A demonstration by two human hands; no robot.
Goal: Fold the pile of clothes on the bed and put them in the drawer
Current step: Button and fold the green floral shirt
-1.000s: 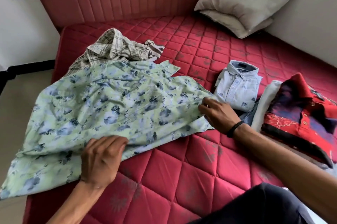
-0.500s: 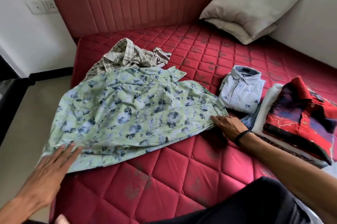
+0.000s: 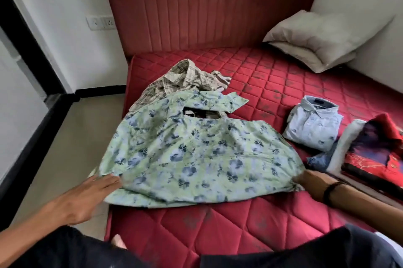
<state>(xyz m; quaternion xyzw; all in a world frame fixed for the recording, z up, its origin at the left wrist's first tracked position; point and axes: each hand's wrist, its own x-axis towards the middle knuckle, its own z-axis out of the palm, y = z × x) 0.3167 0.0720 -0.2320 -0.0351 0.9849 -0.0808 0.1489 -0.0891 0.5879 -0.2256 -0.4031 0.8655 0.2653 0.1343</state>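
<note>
Left hand [image 3: 87, 199] lies flat, fingers straight, on the near-left hem of the pale green blue-flowered cotton shirt [image 3: 196, 158]. Right hand [image 3: 314, 183], black band on its wrist, is at the near-right hem corner; fabric bunches there, so it probably pinches it, but the fingers are hidden and I cannot tell for sure. Risk: the shirt's left part overhangs the edge of the red quilted bed [image 3: 239, 224], so a slack pull could slide it to the floor; an uneven tug would set creases or skew the fold. The shirt is spread fairly flat mid-bed, collar far, slightly rumpled. To the right: folded light blue shirt [image 3: 314, 128] and a folded stack topped by a red and navy shirt [image 3: 375, 154]. Far left, unfolded beige plaid shirt [image 3: 178, 80]. No drawer in view.
</note>
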